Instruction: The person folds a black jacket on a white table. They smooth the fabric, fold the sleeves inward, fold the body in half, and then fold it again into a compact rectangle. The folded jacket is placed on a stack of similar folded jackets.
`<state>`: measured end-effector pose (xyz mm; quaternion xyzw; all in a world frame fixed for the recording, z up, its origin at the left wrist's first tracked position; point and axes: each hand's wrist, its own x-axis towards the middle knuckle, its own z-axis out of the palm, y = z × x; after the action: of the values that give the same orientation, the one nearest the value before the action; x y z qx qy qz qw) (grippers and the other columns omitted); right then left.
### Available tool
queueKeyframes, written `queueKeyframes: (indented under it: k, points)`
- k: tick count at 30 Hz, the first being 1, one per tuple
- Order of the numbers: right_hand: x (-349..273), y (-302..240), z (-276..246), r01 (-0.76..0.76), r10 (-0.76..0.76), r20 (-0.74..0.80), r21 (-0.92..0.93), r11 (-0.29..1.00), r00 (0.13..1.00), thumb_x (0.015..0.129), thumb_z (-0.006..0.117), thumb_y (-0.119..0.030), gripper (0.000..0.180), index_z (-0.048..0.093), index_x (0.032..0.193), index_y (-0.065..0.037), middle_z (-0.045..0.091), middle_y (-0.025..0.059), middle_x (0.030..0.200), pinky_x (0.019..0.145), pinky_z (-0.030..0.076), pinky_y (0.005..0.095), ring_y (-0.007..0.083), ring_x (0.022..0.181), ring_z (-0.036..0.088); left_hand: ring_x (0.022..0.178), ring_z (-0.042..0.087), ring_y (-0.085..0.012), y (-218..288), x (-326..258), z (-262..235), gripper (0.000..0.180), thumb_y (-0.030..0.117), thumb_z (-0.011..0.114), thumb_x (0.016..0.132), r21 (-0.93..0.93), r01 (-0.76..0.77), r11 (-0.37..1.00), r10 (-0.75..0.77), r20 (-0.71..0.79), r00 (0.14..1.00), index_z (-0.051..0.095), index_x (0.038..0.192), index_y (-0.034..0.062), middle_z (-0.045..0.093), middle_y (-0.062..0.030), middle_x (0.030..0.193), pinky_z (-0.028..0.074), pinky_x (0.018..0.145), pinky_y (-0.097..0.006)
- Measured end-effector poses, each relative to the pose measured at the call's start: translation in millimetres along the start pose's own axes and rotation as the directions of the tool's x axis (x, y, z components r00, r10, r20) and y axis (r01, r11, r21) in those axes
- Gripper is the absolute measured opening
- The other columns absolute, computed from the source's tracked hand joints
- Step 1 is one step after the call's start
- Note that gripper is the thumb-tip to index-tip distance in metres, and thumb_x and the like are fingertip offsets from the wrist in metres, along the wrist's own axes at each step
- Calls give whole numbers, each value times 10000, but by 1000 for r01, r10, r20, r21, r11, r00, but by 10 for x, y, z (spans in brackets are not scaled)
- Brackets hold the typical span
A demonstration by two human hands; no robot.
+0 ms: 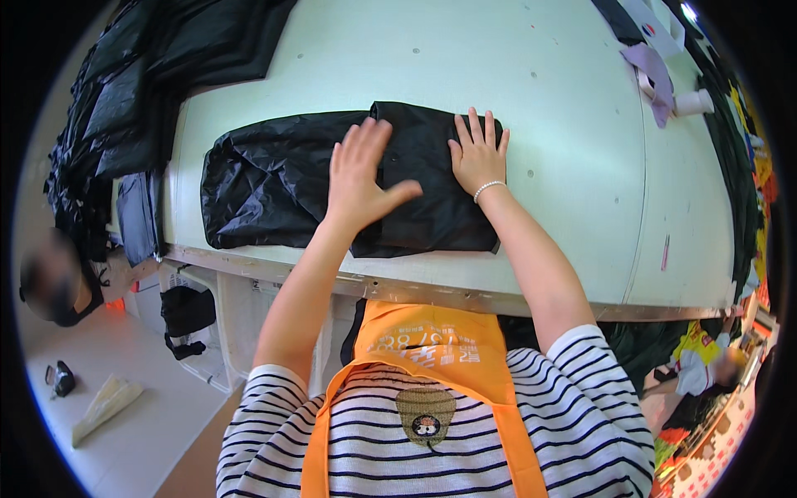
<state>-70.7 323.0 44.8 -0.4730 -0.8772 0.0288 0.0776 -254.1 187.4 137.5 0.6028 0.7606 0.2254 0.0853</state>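
Black garment (274,178), of thin, crinkled, slightly glossy fabric, lying near the front edge of the pale green bench (498,75). Its right portion is folded into a smooth, flat rectangular panel; its left portion spreads out in creased, uneven folds. Left hand (359,178): palm down on the fold line at the middle of the garment, fingers spread and released, thumb extended to the right, grasping nothing. Right hand (476,153): laid flat on the upper right corner of the folded panel, fingers straight and slightly fanned, likewise grasping nothing; a beaded bracelet (488,190) circles the wrist. Both forearms are bare and enter from below, above a striped shirt and an orange apron (432,349). Further black garments (124,100), of similar crumpled fabric, are heaped at the bench's left end and hang over its edge. At the far right corner lie a lilac cloth scrap (656,70) and a white cylindrical cup (693,102), well apart from the hands.
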Motion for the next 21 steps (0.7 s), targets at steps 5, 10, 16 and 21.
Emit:
queueKeyframes:
  k: [5,10,16,21]
  points:
    - [195,99,-286,147,-95,-121,552,821,988,946,461,-362,495,425,1399,-167,297,110,1507,1098,142,604,324,1408,210,1418,159,-355,-455,-310,324,1068,716,686,584,225,-60,973,13,204,979,324,1458,220,199,-41,1551,145,1110,-585]
    - [57,81,-144,219,-226,31,145,965,974,935,502,-325,522,397,1416,-151,294,123,1505,1120,151,542,320,1405,218,1414,147,-378,-515,-245,363,1045,669,715,582,89,-77,993,59,187,981,365,1435,177,215,-75,1544,122,1117,-573]
    - [182,-65,-282,196,-196,264,25,980,944,926,509,-323,546,387,1418,-119,307,141,1495,1131,137,530,326,1404,215,1422,191,-308,-854,-19,-200,892,707,575,716,13,-258,966,253,165,953,401,1419,185,283,-68,1523,93,1127,-539]
    - [1288,-736,-921,85,-132,713,101,991,689,882,571,-334,372,655,1058,-17,644,204,1044,915,450,431,319,1019,608,1411,230,-283,-1243,-58,76,891,692,599,697,-122,-319,940,340,258,904,403,1412,197,295,-37,1516,161,1103,-583]
